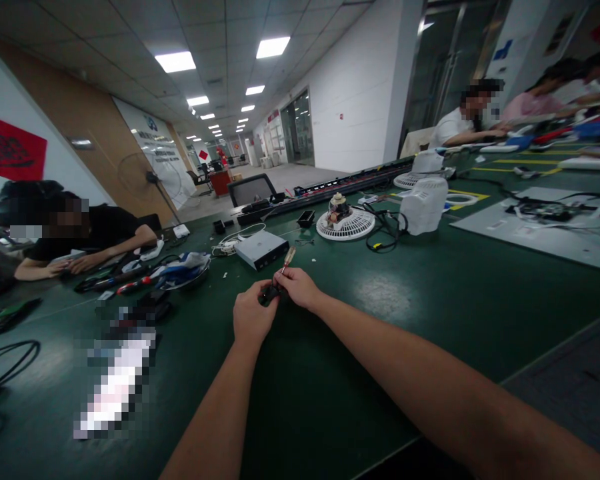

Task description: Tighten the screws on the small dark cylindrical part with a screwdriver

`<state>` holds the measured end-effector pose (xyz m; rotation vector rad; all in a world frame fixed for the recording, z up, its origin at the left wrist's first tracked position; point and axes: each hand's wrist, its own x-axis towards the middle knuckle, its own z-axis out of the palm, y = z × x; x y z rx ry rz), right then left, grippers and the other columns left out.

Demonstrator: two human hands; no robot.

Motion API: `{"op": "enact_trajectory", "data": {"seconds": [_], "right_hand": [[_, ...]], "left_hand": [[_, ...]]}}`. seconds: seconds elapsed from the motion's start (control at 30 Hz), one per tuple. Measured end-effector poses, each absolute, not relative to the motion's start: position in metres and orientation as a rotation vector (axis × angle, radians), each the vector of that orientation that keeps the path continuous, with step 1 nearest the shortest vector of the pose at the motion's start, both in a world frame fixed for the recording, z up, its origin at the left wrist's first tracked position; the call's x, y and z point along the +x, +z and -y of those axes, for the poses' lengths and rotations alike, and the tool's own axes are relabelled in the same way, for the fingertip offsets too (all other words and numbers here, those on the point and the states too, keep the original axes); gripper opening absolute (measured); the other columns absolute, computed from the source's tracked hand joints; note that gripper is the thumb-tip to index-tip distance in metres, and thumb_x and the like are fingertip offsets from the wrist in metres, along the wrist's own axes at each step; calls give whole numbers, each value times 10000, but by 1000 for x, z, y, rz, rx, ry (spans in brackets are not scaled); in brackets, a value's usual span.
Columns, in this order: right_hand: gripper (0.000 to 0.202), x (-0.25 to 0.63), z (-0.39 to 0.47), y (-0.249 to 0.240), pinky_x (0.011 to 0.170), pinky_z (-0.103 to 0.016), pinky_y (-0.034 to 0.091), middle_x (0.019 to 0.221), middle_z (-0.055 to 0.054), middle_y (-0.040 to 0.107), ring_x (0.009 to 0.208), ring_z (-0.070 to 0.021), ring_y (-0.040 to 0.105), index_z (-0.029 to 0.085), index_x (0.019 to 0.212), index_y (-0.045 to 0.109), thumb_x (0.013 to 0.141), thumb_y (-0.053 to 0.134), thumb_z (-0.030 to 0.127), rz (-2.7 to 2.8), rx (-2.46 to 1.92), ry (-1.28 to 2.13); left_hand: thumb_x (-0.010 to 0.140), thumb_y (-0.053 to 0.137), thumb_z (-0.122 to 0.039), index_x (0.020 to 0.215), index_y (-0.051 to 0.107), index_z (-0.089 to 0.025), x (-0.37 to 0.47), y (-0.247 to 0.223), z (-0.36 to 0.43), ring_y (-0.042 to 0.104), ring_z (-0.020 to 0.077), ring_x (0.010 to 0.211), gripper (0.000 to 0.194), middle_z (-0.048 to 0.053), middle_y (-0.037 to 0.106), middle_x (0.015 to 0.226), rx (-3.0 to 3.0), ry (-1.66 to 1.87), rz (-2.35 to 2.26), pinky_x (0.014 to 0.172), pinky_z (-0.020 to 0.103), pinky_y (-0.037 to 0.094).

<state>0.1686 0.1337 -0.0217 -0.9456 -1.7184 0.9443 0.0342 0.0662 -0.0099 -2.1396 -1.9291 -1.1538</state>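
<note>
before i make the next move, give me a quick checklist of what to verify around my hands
1. Left hand holding the small black part: ok.
2. Right hand gripping the screwdriver, handle up: ok.
3. Screwdriver tip seated in the part: cannot tell, the contact is too small and partly hidden.
4. Screwdriver handle clear of the silver box: cannot tell, they overlap in this view.
5. White fan grille away from both hands: ok, it lies farther back on the table.
</note>
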Motion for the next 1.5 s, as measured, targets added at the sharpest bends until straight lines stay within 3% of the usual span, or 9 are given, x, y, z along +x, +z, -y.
{"op": "enact_trajectory", "data": {"seconds": [0.17, 0.3, 0.57, 0.83, 0.97, 1.13, 1.33, 1.5], "right_hand": [[228, 169, -122, -14, 726, -267, 407, 749, -36, 652, 739, -168, 584, 174, 717, 628, 910, 526, 238, 1727, -1014, 741], [269, 174, -124, -13, 720, -269, 411, 756, -46, 653, 738, -172, 595, 179, 754, 634, 943, 469, 278, 1617, -1096, 652], [336, 177, -139, -23, 571, -243, 444, 686, -29, 647, 556, -136, 575, 154, 836, 664, 962, 414, 340, 1551, -1040, 837], [244, 168, -131, -20, 675, -236, 448, 706, -5, 639, 669, -132, 571, 153, 737, 672, 906, 518, 238, 1698, -908, 929], [284, 170, -131, -19, 633, -234, 441, 646, 5, 622, 618, -132, 562, 148, 719, 672, 916, 496, 253, 1723, -928, 961], [260, 171, -131, -17, 697, -248, 428, 742, -24, 662, 728, -151, 587, 152, 725, 686, 904, 526, 254, 1705, -1025, 881], [318, 170, -134, -19, 598, -240, 417, 609, -7, 628, 590, -140, 572, 150, 722, 705, 922, 491, 274, 1703, -1111, 883], [273, 169, -127, -15, 666, -248, 416, 704, -32, 677, 699, -161, 600, 166, 720, 705, 906, 531, 262, 1697, -1158, 772]], "left_hand": [[773, 700, -231, 1116, 662, -242, 32, -12, -69, 704, 230, 899, 346, 47, 752, 1006, -2159, -1137, 1983, 826, 343, 525], [756, 724, -229, 1122, 659, -239, 29, -16, -72, 703, 233, 932, 372, 51, 746, 1051, -2137, -1150, 2010, 868, 355, 521], [732, 755, -202, 1114, 655, -249, 30, -17, -72, 706, 230, 937, 397, 41, 752, 1026, -2168, -1148, 1987, 884, 364, 520], [760, 729, -237, 1106, 652, -232, 31, -13, -69, 705, 219, 901, 354, 44, 744, 1039, -2123, -1276, 1988, 822, 340, 541], [744, 738, -218, 1112, 651, -233, 31, -14, -70, 705, 219, 907, 379, 43, 746, 1027, -2146, -1240, 1975, 833, 340, 537], [730, 741, -191, 1124, 648, -233, 32, -14, -70, 708, 212, 905, 406, 34, 752, 1030, -2180, -1225, 1929, 846, 330, 533], [730, 747, -188, 1135, 639, -231, 34, -11, -69, 704, 229, 947, 422, 35, 753, 1039, -2210, -1139, 1911, 899, 358, 511], [740, 723, -165, 1130, 637, -226, 33, -11, -70, 705, 226, 958, 404, 39, 754, 1039, -2188, -1128, 1944, 890, 348, 509]]}}
